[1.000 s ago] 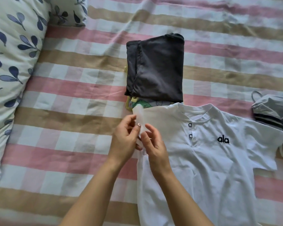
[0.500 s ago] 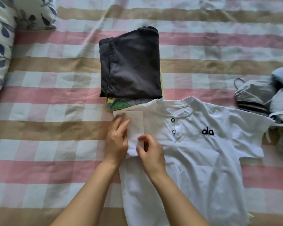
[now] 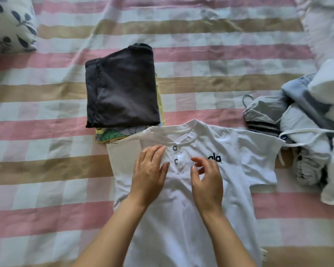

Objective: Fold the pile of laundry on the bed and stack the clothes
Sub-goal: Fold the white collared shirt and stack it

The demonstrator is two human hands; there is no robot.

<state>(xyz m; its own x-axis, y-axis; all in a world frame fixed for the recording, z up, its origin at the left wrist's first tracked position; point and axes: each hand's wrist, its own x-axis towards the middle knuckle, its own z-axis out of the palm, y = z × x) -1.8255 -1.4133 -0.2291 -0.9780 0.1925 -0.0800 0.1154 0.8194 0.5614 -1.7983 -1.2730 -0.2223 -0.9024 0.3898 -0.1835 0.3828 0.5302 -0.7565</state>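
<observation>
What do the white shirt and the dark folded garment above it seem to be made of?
The white shirt: probably a soft cotton knit, matte; it lies limp with fine wrinkles and a ribbed collar. The dark garment: likely a similar matte knit, with soft rounded folds; the exact fibre cannot be told.

single head-worn view, looking steeply down and forward onto the bed (image 3: 46, 170), close, wide-angle

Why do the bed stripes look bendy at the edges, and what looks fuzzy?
Head view: the wide-angle lens bows the striped sheet near the edges; the pillow and laundry pile look fuzzy; light is soft, without glare.
</observation>
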